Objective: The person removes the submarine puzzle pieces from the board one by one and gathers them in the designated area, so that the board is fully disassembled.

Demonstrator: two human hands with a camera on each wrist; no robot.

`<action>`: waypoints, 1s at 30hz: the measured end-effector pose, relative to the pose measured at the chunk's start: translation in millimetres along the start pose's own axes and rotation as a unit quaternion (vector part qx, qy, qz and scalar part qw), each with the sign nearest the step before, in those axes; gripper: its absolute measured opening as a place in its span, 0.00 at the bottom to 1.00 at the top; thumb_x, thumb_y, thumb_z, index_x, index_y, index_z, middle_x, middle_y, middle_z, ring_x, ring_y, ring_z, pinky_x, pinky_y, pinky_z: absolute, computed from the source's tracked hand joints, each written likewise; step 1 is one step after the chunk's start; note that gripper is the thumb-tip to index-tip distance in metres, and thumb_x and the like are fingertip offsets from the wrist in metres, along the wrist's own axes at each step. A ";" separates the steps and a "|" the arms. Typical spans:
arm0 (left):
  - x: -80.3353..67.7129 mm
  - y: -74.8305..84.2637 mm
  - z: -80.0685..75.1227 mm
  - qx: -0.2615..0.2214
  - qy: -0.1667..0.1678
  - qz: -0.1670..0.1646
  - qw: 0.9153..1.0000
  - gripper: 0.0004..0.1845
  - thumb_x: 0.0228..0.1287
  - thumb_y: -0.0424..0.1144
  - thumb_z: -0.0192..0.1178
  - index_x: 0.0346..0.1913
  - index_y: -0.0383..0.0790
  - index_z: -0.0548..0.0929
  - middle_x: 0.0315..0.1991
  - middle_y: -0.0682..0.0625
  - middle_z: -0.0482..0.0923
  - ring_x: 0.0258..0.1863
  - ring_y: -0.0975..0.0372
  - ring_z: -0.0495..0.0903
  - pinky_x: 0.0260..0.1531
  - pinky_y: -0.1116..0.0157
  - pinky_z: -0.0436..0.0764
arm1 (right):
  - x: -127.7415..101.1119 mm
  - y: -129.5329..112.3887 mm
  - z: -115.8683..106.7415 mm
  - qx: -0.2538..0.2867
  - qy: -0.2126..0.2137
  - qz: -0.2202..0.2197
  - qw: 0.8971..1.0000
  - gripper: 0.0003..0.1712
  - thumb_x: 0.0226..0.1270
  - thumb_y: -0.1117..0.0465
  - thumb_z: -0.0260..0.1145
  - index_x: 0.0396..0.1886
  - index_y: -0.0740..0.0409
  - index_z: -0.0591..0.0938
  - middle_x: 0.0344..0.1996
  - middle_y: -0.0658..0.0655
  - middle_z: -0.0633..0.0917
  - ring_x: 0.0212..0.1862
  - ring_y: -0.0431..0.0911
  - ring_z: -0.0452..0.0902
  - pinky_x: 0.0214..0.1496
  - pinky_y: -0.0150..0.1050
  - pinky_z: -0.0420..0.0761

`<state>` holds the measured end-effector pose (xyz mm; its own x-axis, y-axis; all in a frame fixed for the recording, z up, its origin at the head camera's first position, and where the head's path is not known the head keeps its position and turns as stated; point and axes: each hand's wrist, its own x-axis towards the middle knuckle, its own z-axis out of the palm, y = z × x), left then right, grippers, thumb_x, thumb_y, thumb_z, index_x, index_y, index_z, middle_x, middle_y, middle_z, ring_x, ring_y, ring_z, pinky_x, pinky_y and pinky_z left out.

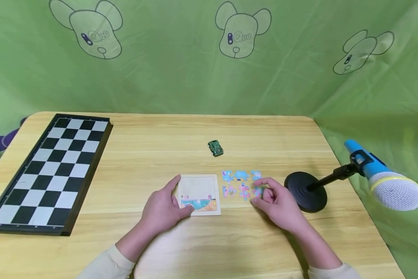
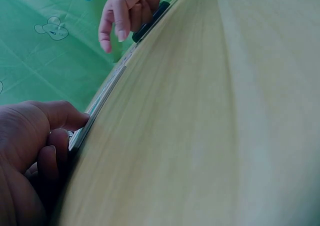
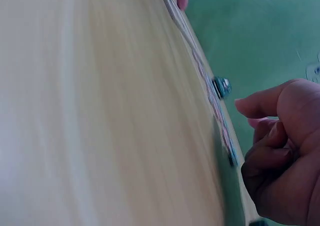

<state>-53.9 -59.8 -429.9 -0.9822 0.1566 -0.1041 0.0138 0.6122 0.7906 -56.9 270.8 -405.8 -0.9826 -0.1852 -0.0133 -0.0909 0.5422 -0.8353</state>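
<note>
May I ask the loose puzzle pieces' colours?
The puzzle pieces are mostly blue and pink, clearest in the head view.

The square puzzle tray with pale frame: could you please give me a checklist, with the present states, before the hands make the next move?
1. Left hand holding the tray: ok.
2. Upper part of the tray bare: ok.
3. Six small blue-and-pink jigsaw pieces loose on the light wooden table, right of the tray: ok.
4. Right hand touching a piece: cannot tell.
5. Small dark green toy car apart from tray and pieces: ok.
</note>
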 end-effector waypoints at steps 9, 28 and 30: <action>-0.1 0.4 -0.6 -0.002 0.001 0.001 1.000 0.51 0.47 0.45 0.77 0.75 0.38 0.65 0.15 0.58 0.72 0.14 0.64 0.72 0.18 0.62 0.69 | 5.0 -28.6 36.6 0.051 -0.029 -0.048 0.997 0.21 0.58 0.73 0.73 0.50 0.58 0.79 0.17 0.47 0.62 0.21 0.38 0.58 0.44 0.38 0.74; -0.2 0.3 -4.9 -0.007 -0.040 0.007 0.999 0.57 0.41 0.47 0.79 0.76 0.39 0.62 0.15 0.57 0.74 0.14 0.64 0.74 0.18 0.62 0.72 | 21.9 -60.5 76.8 0.071 -0.080 -0.057 0.993 0.19 0.60 0.73 0.71 0.50 0.58 0.80 0.16 0.47 0.63 0.21 0.39 0.58 0.51 0.43 0.73; -0.4 -0.1 -6.5 -0.009 -0.047 0.014 0.999 0.59 0.39 0.46 0.80 0.77 0.38 0.61 0.16 0.57 0.74 0.15 0.64 0.74 0.19 0.63 0.72 | 22.5 -60.6 80.1 0.061 -0.084 -0.053 0.993 0.19 0.60 0.72 0.72 0.49 0.56 0.81 0.16 0.47 0.63 0.21 0.39 0.59 0.47 0.41 0.73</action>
<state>-54.7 -64.9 -426.0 -0.9595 0.2460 -0.1373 0.0367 0.5923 0.8049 -60.6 168.2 -399.6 -0.9270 -0.3751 -0.0039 -0.1628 0.4115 -0.8968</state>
